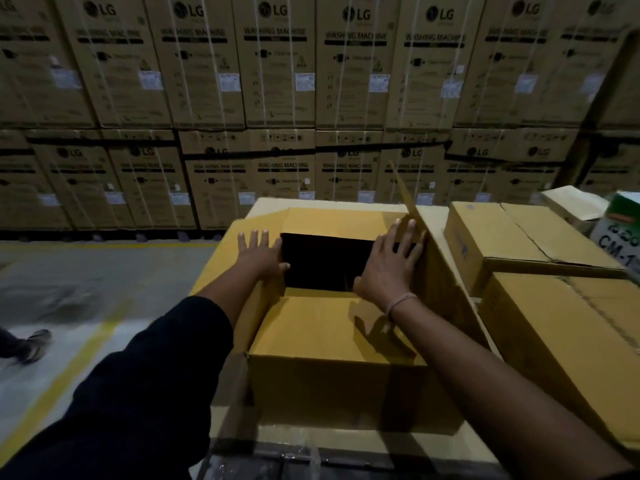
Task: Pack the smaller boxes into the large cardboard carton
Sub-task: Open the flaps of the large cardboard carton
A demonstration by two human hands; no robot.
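Both hands flat on carton (pixel 332 344) flaps (closed boxes (pixel 526 244) right).

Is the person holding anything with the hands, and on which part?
Nothing is gripped. The left hand lies flat, fingers spread, on the carton's left flap; the right hand presses open against its right flap.

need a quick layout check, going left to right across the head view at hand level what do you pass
yellow floor line → left hand → dark carton opening → right hand → raised flap → closed boxes
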